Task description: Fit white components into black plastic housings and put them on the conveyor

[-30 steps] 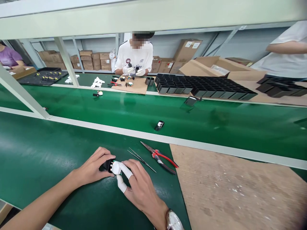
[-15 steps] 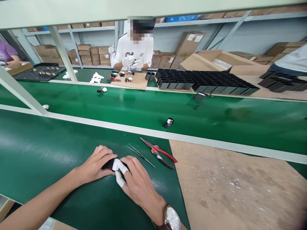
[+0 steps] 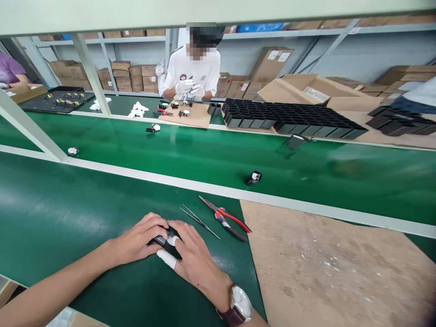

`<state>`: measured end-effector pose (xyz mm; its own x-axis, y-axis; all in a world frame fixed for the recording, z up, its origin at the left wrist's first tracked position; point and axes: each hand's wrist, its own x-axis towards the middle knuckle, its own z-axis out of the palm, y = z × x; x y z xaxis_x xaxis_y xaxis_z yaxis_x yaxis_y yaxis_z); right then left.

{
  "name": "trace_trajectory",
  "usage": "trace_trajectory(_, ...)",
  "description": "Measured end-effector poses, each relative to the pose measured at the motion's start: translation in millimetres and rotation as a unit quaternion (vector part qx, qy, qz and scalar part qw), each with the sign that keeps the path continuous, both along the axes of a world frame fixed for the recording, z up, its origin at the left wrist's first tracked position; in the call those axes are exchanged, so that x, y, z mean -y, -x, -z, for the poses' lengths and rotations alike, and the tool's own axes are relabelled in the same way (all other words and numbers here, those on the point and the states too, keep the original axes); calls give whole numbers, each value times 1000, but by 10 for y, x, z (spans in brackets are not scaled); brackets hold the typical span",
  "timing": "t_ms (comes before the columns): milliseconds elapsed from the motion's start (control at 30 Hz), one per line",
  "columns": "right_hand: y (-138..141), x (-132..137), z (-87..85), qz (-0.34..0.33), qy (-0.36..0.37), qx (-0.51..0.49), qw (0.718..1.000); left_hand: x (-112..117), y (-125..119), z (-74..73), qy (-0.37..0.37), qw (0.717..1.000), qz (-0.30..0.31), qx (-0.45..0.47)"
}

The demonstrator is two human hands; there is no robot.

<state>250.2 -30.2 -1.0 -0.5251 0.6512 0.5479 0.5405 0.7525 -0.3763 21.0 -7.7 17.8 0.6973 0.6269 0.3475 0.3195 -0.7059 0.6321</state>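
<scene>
A small black plastic case [image 3: 161,240] lies low over the green bench between my two hands. My left hand [image 3: 143,237] is closed around its left end. My right hand [image 3: 195,250], with white finger cots on the thumb and index finger, is curled over the right end and hides part of it. What is inside the case does not show. Beyond my right hand lie metal tweezers [image 3: 200,221] and long-nose pliers [image 3: 223,218] with red and black handles, both untouched.
A scuffed brown board [image 3: 323,272] covers the bench to the right. Behind a pale rail [image 3: 143,176], a green conveyor belt [image 3: 190,154] carries several parts, including a black case [image 3: 254,177]. Across it a gloved co-worker [image 3: 192,70] sits by rows of black cases [image 3: 293,118].
My right hand has shifted from fingertips at the case's end to fingers wrapped over it. The parts on the belt have moved right. The tweezers and pliers stay put.
</scene>
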Motion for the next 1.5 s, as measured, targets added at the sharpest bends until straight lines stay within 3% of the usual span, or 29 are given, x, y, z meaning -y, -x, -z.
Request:
trace_trajectory(167, -10, 36, 53, 7, 64, -64, 996, -17, 72, 24, 4, 1000, 12, 4)
trace_trajectory(367, 20, 30, -63, -32, 142, -190, 971, -7, 144, 132, 56, 996, -66, 9)
trace_trajectory(567, 17, -1, -30, -27, 77, -171, 982, 13, 121, 67, 56, 994, -90, 1)
trace_trajectory(733, -7, 12, -62, -33, 31, -66, 997, -9, 107, 37, -7, 998, -28, 50)
trace_trajectory(867, -65, -16, -90, -41, 65, -66, 995, -20, 97, 74, -46, 996, -21, 75)
trace_trajectory(967, -171, -100, -70, 31, 56, -70, 996, 6, 100, 99, -62, 996, -26, 50)
trace_trajectory(1033, -253, -177, -31, 126, 5, -28, 992, 28, 100, 112, -60, 997, -25, 29)
trace_trajectory(1100, -314, -241, 10, 176, -38, 37, 983, 40, 90, 129, -51, 998, -23, 21)
trace_trajectory(1167, -329, -260, 29, 166, -54, 65, 982, 41, 73, 150, -45, 998, -37, 31)
trace_trajectory(1367, -200, -84, -64, 75, -59, -20, 995, 46, 51, 199, -2, 991, -115, 61)
trace_trajectory(1500, -186, -41, -71, 73, -92, 12, 993, 71, 64, 204, 16, 989, -131, 60)
